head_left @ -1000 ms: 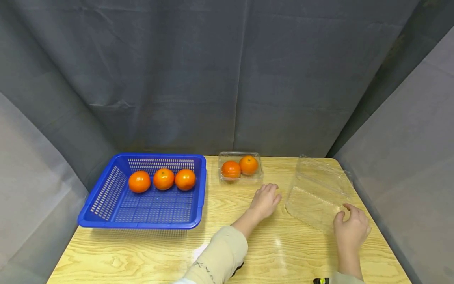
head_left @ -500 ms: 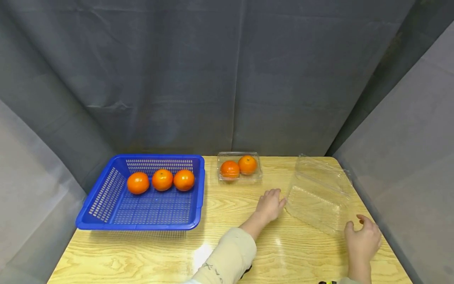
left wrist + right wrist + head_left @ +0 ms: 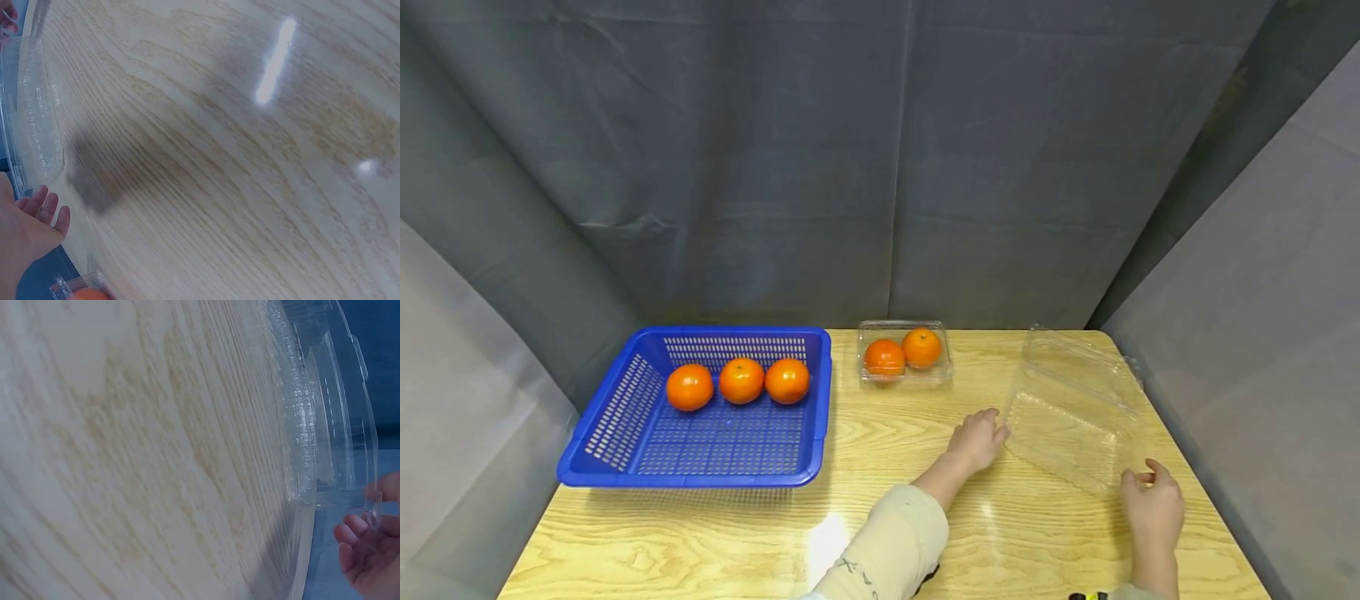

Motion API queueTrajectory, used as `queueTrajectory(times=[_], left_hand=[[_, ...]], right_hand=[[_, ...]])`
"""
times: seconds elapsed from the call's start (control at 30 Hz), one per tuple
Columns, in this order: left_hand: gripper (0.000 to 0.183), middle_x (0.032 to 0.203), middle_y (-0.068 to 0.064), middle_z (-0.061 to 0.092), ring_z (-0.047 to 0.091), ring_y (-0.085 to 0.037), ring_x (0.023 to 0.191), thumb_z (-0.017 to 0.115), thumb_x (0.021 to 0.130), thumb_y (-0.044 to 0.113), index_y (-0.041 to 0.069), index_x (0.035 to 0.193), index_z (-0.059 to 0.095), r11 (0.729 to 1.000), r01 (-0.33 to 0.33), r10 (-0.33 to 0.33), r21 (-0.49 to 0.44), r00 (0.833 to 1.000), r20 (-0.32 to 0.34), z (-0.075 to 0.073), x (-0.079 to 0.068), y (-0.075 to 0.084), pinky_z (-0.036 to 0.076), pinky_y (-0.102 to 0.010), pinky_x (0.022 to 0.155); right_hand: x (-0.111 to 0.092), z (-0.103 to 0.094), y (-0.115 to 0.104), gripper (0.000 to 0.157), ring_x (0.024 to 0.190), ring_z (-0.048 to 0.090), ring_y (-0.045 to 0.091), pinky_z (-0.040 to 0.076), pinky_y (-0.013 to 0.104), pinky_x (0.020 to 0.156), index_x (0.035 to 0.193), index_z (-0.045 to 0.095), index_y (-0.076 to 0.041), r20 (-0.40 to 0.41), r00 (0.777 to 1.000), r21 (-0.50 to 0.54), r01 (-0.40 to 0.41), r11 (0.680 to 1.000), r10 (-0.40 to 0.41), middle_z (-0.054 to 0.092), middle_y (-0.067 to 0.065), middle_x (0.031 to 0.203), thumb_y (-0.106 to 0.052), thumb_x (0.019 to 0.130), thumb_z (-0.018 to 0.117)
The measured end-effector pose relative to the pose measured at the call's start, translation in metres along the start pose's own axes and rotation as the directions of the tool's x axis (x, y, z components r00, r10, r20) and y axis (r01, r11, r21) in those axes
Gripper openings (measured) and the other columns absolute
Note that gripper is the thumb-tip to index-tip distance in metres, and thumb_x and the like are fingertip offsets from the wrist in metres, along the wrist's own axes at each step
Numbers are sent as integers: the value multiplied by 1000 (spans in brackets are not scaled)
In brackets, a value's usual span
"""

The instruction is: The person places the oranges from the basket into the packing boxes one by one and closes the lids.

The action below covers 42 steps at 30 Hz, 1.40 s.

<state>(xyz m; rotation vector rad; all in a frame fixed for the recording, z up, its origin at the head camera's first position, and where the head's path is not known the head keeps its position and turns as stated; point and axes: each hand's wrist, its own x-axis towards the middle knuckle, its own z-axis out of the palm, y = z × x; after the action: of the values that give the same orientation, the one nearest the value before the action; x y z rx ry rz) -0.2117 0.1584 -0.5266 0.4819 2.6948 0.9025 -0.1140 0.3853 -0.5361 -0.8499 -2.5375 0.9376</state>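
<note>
A clear plastic clamshell box (image 3: 1063,425) stands on the right of the table, its lid folded back, with no fruit in it. My left hand (image 3: 978,439) is at the box's left side, with fingers (image 3: 48,207) spread and fairly straight by its corner. On the opposite side, my right hand (image 3: 1153,507) pinches the rim at the near right corner. The right wrist view has the rim of the box (image 3: 306,419) running between the thumb and the curled fingers (image 3: 353,531). Part of the left thumb is cut off in the left wrist view.
A blue plastic basket (image 3: 692,479) on the left holds three oranges (image 3: 742,381). At the back middle sits a smaller clear box (image 3: 925,377) with two oranges (image 3: 922,347) inside. Grey curtains (image 3: 775,167) enclose the wooden table (image 3: 700,542).
My left hand has moved right and nearer to the box's left side. The right hand went right and nearer to me, then back left onto the box's corner. The box looks unmoved.
</note>
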Motion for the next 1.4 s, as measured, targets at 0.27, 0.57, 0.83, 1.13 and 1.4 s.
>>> queueTrajectory(times=[0.27,0.57,0.83,1.13,1.4], left_hand=[[50,127,0,53,50,-16,116,38,95,44,14,135,42,999,13,-13,-47,1000,-3,3,-4,2,37,-35,100],[41,110,1,60,58,-14,96,44,94,40,12,122,50,999,24,-27,-48,998,-65,4,-6,0,48,-26,79],[31,93,1,59,55,-11,72,49,92,33,9,110,52,998,-16,10,-60,995,-96,4,-7,-8,45,-22,60],[35,59,7,42,36,-8,45,54,86,29,5,111,51,986,-30,23,-167,999,-42,3,-11,-16,35,-22,44],[33,59,8,41,36,-7,47,57,84,29,6,108,50,967,-61,58,-248,998,-21,4,-17,-27,35,-21,46]], right_hand=[[-4,1,-4,48,88,52,45,39,54,74,126,40,14,-19,1000,-3,-1,1000,1,53,33,102,-7,83,40],[-7,4,0,46,74,55,37,40,39,58,123,42,13,-24,1000,-4,-8,1000,8,56,28,94,-8,82,45],[-10,4,0,45,66,55,31,39,38,58,120,44,11,-3,999,1,-39,999,39,59,20,83,-11,81,52],[-13,-1,-6,45,66,56,33,38,29,50,118,41,11,60,996,-7,-73,997,73,60,22,82,-13,82,52],[-15,-1,-8,44,64,57,32,39,30,50,117,41,9,106,992,-19,-72,997,74,61,25,83,-14,81,53]])
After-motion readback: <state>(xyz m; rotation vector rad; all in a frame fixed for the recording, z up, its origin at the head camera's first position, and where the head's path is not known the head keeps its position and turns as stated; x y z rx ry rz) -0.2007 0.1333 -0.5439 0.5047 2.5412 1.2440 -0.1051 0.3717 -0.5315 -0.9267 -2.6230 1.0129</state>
